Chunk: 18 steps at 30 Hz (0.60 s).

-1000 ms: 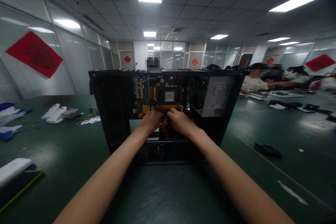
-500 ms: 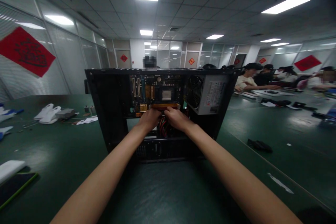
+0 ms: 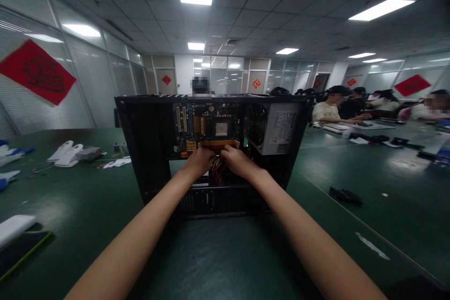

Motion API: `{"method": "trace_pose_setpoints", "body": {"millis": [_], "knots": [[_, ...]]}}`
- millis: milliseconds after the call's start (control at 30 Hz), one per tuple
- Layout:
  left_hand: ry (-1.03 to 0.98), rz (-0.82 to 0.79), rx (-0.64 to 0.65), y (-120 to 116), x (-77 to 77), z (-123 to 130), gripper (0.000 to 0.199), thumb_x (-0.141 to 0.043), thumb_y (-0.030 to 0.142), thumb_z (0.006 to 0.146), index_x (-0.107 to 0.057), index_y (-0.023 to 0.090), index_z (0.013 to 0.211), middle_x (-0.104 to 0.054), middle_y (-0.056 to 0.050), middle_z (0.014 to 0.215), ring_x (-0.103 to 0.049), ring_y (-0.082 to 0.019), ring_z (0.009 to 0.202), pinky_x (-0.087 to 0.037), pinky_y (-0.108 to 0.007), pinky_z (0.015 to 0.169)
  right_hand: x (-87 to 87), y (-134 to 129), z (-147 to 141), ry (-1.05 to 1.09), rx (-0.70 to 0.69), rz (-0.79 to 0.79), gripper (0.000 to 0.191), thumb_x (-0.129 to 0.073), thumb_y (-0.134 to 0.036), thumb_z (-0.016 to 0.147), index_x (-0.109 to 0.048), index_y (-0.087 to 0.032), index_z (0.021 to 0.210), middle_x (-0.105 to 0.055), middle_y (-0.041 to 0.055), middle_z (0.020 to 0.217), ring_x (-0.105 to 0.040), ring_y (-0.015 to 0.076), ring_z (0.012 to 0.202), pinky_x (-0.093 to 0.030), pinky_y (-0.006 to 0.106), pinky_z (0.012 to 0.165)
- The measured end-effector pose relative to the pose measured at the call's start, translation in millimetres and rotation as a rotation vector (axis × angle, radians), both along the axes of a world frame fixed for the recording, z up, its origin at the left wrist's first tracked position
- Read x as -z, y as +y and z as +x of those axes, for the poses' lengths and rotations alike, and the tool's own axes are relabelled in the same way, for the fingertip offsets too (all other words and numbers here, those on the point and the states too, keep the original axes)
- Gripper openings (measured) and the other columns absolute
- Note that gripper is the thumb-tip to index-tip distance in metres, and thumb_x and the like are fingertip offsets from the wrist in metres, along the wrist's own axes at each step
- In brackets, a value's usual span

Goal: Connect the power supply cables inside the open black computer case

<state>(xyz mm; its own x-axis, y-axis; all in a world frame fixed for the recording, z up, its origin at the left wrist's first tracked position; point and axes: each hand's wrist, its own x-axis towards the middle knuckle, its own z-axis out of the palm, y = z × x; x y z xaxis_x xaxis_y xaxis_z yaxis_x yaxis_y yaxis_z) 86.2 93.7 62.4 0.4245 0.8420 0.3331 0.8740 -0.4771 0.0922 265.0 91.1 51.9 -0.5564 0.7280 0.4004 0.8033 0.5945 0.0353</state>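
Computer case [image 3: 144,140], black and boxy, stands on the glossy green worktop [image 3: 197,253], left hand [image 3: 199,161] and right hand [image 3: 237,159] still curled at its long orange slots [image 3: 220,143], though I cannot tell whether either grips anything.

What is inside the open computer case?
The case holds a circuit board, a power supply with a fan, and coloured wires. The left hand and right hand cover part of it; what lies behind them is hidden.
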Motion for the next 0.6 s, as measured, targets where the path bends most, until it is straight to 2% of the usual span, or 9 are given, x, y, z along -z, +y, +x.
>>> {"method": "trace_pose_setpoints", "body": {"millis": [133,333,467,533,600], "knots": [[0.019,0.018,0.006,-1,0.5,2,0.028,-0.049,0.025,0.090,-0.075,0.021,0.097,-0.074,-0.010,0.096,-0.068,-0.022,0.094,-0.049,-0.029,0.081,4.4,-2,2,0.024,0.018,0.022,0.025,-0.046,0.001,0.085,-0.063,-0.014,0.095,-0.058,0.0102,0.108,-0.060,0.0196,0.095,-0.042,0.025,0.075],[0.045,0.037,-0.001,-3,0.2,3,0.030,-0.047,0.027,0.090,-0.075,0.018,0.094,-0.075,-0.013,0.092,-0.070,-0.024,0.087,-0.049,-0.030,0.071,7.1,-7,6,0.094,-0.009,0.023,0.020,-0.050,-0.008,0.089,-0.069,-0.013,0.092,-0.062,0.0102,0.099,-0.061,0.0196,0.093,-0.044,0.026,0.078],[0.041,0.049,-0.027,-6,-0.1,4,0.031,-0.046,0.028,0.090,-0.075,0.018,0.093,-0.074,-0.014,0.092,-0.070,-0.026,0.088,-0.049,-0.031,0.071,9.0,-4,6,0.157,-0.037,0.031,0.020,-0.051,-0.011,0.091,-0.071,-0.013,0.092,-0.066,0.0102,0.095,-0.063,0.0206,0.092,-0.045,0.027,0.079],[0.034,0.042,-0.035,-7,-0.7,4,0.030,-0.047,0.027,0.090,-0.075,0.018,0.094,-0.074,-0.013,0.093,-0.070,-0.025,0.089,-0.049,-0.031,0.073,6.2,-10,4,0.221,-0.071,0.031,0.019,-0.053,-0.013,0.091,-0.072,-0.013,0.092,-0.069,0.0100,0.093,-0.064,0.0213,0.091,-0.045,0.029,0.079],[0.028,0.025,-0.033,-8,-1.5,4,0.029,-0.048,0.027,0.089,-0.075,0.019,0.095,-0.074,-0.013,0.094,-0.070,-0.025,0.091,-0.049,-0.031,0.075,-0.9,-27,3,0.335,-0.161,0.011,0.020,-0.053,-0.016,0.094,-0.072,-0.014,0.090,-0.071,0.0079,0.091,-0.066,0.0201,0.087,-0.047,0.029,0.078]]}}
